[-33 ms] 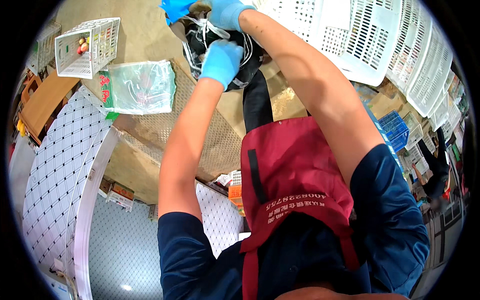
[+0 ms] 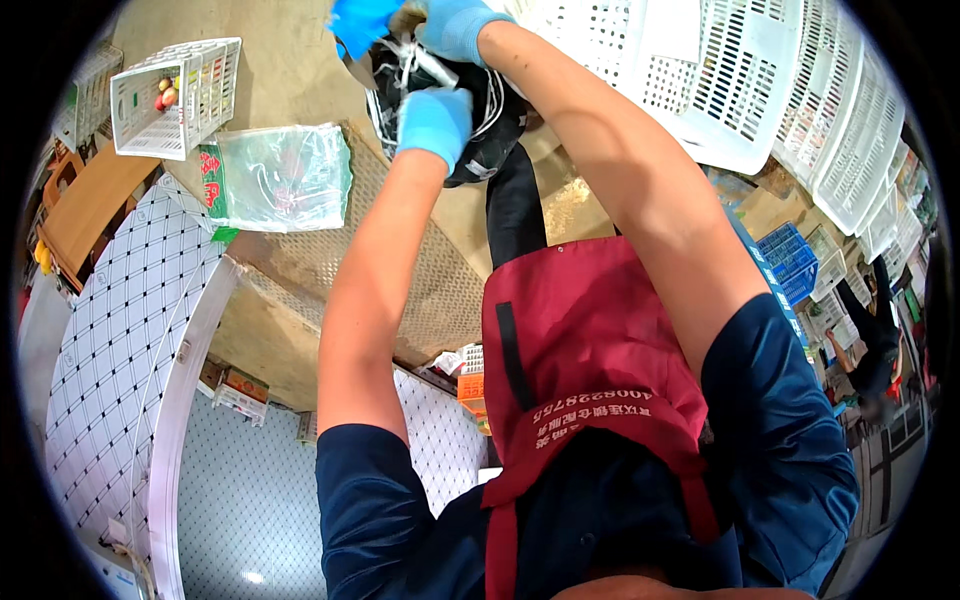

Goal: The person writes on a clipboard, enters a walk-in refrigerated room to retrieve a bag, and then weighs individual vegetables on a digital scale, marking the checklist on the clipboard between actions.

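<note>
A black bag-like bundle (image 2: 490,150) with white cords (image 2: 425,65) across it lies at the top centre. My left hand (image 2: 436,125), in a light blue glove, is closed over its near side; what the fingers grip is hidden. Farther up, my right hand (image 2: 455,28), gloved in the same blue, is curled at the bundle's far edge, partly cut off by the picture's upper rim. Beside its fingers shows a small brownish thing (image 2: 404,20) that I cannot identify. A bright blue plastic piece (image 2: 360,24) sticks out to the left of it.
Left of the bundle, a clear plastic bag (image 2: 285,185) with green edging lies on a patterned metal plate (image 2: 400,270). A white crate (image 2: 150,125) with round fruit or vegetables stands beyond. White baskets (image 2: 720,90) line the right, near a blue crate (image 2: 787,262). Another person (image 2: 878,340) is at far right.
My left hand has shifted slightly left and down over the bundle. The blue plastic piece has moved a little right and down. My right hand stays nearly in place.
</note>
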The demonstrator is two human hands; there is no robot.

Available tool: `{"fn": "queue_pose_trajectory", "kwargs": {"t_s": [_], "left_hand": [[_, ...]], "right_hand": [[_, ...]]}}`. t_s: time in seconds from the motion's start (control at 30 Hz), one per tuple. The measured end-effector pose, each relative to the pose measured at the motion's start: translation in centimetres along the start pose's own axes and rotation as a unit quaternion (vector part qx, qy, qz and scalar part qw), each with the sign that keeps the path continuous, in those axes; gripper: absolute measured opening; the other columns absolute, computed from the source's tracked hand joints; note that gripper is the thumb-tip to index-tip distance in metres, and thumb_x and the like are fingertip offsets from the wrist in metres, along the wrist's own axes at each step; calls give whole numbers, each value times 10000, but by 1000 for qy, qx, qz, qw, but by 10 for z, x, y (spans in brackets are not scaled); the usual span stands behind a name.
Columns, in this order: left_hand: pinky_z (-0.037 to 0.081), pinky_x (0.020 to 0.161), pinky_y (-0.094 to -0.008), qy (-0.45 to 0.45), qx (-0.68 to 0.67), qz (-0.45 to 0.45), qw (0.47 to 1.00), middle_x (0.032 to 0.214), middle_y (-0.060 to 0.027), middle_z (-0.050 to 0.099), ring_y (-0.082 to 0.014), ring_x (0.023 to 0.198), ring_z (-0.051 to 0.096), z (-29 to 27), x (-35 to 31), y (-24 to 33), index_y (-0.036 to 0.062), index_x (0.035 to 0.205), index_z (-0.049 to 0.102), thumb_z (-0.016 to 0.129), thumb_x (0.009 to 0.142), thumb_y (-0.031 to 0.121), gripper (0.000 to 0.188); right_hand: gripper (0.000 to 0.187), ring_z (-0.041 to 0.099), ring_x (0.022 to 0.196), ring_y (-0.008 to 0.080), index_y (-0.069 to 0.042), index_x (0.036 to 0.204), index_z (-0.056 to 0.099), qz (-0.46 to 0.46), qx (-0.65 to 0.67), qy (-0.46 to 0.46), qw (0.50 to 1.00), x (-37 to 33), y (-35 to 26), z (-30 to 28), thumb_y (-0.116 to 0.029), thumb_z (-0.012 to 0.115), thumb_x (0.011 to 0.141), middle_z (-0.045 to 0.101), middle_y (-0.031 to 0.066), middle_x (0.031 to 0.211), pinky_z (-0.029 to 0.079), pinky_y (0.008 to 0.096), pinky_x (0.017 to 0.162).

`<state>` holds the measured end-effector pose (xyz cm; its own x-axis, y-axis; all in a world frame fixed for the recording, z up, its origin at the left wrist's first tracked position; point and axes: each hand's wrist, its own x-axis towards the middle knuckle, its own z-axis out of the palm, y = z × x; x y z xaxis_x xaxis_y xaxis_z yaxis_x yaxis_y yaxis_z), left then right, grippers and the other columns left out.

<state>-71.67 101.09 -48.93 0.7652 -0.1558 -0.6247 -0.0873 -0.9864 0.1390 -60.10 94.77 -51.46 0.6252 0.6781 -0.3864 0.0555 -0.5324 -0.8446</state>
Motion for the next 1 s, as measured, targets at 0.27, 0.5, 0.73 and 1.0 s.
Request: {"fn": "queue_pose_trajectory", "kwargs": {"t_s": [0.27,0.5,0.73,1.0], "left_hand": [[520,753,-433,82,-54,-170,981,932,-181,678,-348,865,654,16,-9,-48,64,897,684,547,862,279,258],[516,773,-401,173,-68,-49,981,992,-162,670,-349,854,647,-31,41,-48,95,955,687,616,822,317,268],[499,814,-385,312,-96,-16,945,1025,-114,666,-289,936,630,58,65,-100,116,1040,681,697,753,220,305],[506,786,-405,211,-124,91,965,930,-103,680,-298,869,638,-23,22,-71,117,999,671,699,733,189,277]], "right_hand": [[297,623,967,375,-43,1017,674,218,-115,-90,965,-60,10,34,-235,609,800,655,200,1028,509,413,837],[299,654,936,326,-44,1149,567,177,-193,-46,964,-47,20,73,-184,534,887,662,155,1053,525,430,749],[280,672,895,280,-37,1141,545,132,-267,-32,954,-29,32,114,-152,523,887,654,144,1020,537,380,697],[236,677,907,263,-128,994,712,162,-239,-74,955,-15,39,112,-234,538,876,694,103,1029,532,398,727]]}}
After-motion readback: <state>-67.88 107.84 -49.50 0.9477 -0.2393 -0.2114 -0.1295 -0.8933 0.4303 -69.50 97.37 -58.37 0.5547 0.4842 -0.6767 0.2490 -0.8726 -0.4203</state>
